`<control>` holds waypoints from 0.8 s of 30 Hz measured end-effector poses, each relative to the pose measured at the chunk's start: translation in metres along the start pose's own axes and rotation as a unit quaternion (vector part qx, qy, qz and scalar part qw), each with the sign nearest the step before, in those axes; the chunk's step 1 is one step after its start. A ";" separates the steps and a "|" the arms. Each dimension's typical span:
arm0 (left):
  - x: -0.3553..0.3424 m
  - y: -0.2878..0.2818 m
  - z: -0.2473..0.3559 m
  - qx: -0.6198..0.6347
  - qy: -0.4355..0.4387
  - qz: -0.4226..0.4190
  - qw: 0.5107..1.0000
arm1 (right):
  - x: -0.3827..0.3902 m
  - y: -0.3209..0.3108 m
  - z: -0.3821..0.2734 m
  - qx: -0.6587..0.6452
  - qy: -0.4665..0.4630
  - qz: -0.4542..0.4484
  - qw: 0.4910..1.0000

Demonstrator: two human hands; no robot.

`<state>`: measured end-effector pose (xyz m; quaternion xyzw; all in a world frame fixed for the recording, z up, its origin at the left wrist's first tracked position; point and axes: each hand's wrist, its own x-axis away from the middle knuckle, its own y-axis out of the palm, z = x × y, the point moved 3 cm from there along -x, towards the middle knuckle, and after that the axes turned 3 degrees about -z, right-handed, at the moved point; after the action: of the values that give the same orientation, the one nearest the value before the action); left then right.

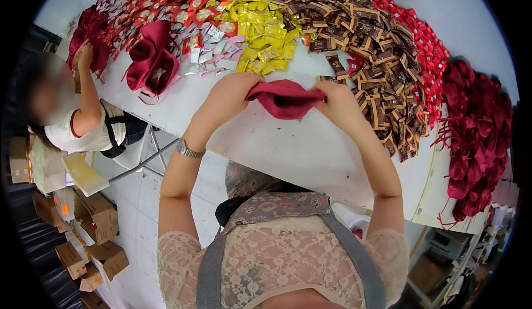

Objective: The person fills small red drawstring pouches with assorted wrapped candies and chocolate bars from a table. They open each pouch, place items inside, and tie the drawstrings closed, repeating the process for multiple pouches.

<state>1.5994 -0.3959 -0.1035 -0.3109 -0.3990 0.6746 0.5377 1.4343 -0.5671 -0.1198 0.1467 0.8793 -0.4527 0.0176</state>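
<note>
A dark red fabric pouch (288, 99) is stretched sideways above the white table, its mouth spread a little apart. My left hand (238, 90) grips its left edge, and my right hand (338, 103) pinches the right edge. What is inside the pouch cannot be made out. Just beyond my hands lie heaps of wrapped sweets: yellow packets (263, 29) straight ahead and brown packets (382, 68) to the right. Pale silver and pink packets (213, 51) spread beyond my left hand.
Several dark red pouches (479, 137) pile up at the right edge. Filled-looking pouches (152, 65) stand on the table's left part. Red packets (160, 4) cover the far side. A co-worker (72, 104) sits at left, holding dark red cloth. Cardboard boxes (94, 215) stand on the floor.
</note>
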 end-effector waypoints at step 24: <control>0.062 0.025 0.034 0.050 0.041 0.066 0.996 | 0.056 0.008 -0.041 0.012 -0.029 -0.030 0.999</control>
<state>1.5444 -0.3450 -0.1078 -0.3365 -0.3217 0.7141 0.5228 1.3866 -0.5160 -0.1108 0.1073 0.8770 -0.4675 0.0275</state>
